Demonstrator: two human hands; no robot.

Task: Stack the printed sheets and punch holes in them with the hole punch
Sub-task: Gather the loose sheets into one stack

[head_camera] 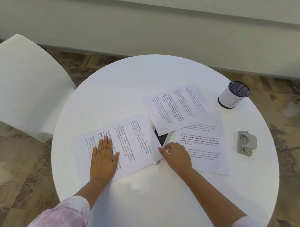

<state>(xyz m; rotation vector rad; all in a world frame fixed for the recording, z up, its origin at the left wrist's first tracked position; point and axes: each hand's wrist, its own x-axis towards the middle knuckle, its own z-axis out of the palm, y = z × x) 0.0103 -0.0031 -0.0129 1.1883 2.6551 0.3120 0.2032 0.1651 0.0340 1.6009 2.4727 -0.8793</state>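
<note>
Resting flat on the nearest printed sheet [127, 143], the left hand [102, 160] lies with fingers straight and together, palm down, clasping nothing. Right hand [175, 156]: at that sheet's right edge, fingers curled with fingertips at the paper's margin; whether they pinch the edge cannot be told. Both wrists emerge from pale pink mottled sleeves [69, 214].

Second sheet [202, 149]: to the right, lying flat, partly beneath the right hand. Dark tablet-like device [161, 137]: between the two sheets, mostly covered by paper. Third sheet [175, 105]: farther back, angled, overlapping the device and the second sheet's top edge. The sheets are spread apart, not stacked.

Grey hole punch [247, 142]: near the right rim of the round white table [112, 88], apart from the sheets, untouched. White cylindrical holder with dark mesh [233, 95]: far right, upright. White chair [26, 85]: left of the table.
</note>
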